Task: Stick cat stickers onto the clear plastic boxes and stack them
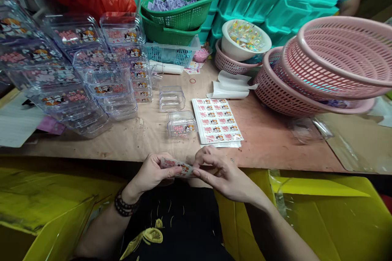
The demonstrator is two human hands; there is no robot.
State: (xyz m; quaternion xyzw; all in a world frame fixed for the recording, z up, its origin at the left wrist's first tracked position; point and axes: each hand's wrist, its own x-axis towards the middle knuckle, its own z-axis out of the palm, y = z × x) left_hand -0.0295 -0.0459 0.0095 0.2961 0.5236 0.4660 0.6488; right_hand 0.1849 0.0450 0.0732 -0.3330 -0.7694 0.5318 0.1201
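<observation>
Just in front of the table's edge, my left hand (153, 173) pinches the left part of a small cat-print sticker piece (174, 166) between thumb and fingers. My right hand (219, 175) has its thumb and fingertip closed on the right end of the same piece. Beyond the hands lies a stack of sticker sheets (218, 121) with rows of cat prints. Left of the sheets sits a small clear box (181, 124) with a cat sticker on its front. Another clear box (172, 98), with no sticker visible, stands behind it.
Stacked clear boxes with stickers (107, 85) fill the left side. At the back are green baskets (180, 14), a white bowl of small packets (228, 43) and teal bins (275, 12). Pink baskets (288, 85) stand right, with curled white paper (229, 89) beside them. Yellow boxes (321, 212) flank my lap.
</observation>
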